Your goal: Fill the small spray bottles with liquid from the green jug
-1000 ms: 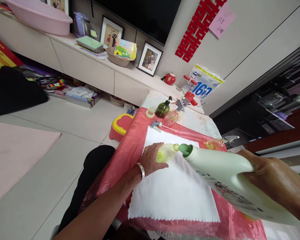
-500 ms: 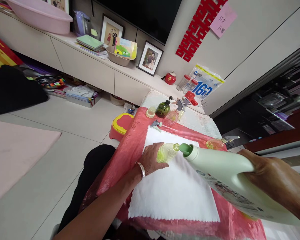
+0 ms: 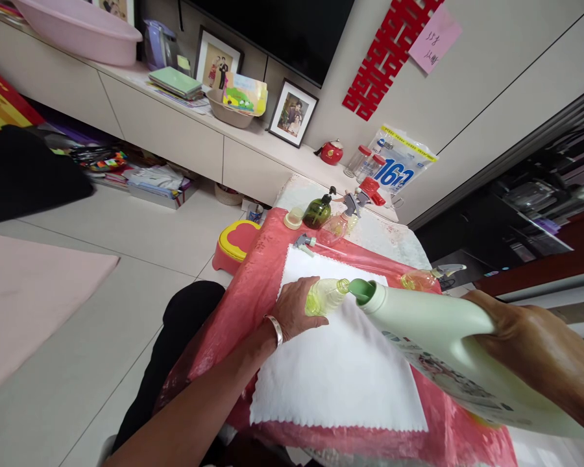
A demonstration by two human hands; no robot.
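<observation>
right hand (image 3: 525, 353): closed round the body of the large pale green jug (image 3: 438, 347), which is held tipped on its side, spout (image 3: 361, 290) aimed left.
left hand (image 3: 294, 309): wrapped round a small clear yellowish bottle (image 3: 325, 296), held tilted over the white cloth (image 3: 338, 366); a ring band (image 3: 275, 329) is seen at the wrist.
jug/bottle: the spout is set just at the open neck of the small bottle, touching or nearly so; cannot be told which.
white cloth: laid flat on a pink plastic sheet (image 3: 253, 292) that covers the near part of the surface; scalloped near edge.
spray head (image 3: 304, 243): loose, lying at the far left corner of the cloth.
second clear bottle (image 3: 421, 279): lying beside the cloth on the right, behind the jug, trigger head fitted.
far end of surface: lace cover (image 3: 394, 237) is seen, with a dark green pump bottle (image 3: 317, 213), a round cream lid (image 3: 292, 218) just left of it, a clear spray bottle (image 3: 343, 220) to its right, and a red trigger head (image 3: 372, 191) behind.
floor: red-and-yellow stool (image 3: 233, 245) left of the surface.
back shelf: framed photos (image 3: 292, 113), pink basin (image 3: 78, 29), small red pot (image 3: 331, 153).
</observation>
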